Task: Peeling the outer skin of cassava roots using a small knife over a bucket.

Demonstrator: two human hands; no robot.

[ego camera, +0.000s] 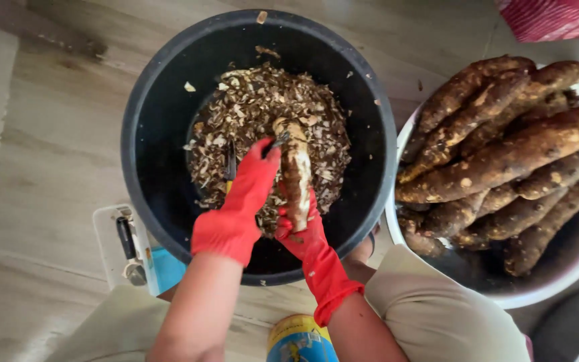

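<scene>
We see a half-peeled root [295, 175] held upright over the black bucket [162, 114] of peelings [249, 100]. Our right hand [301, 224], red-gloved, has its fingers curled tight around the root's lower end. Our left hand [246, 194] grips a peeler [230, 164], mostly hidden by the glove. A bowl [544, 285] of unpeeled roots [504, 157] sits just beside, cut off at the edge
</scene>
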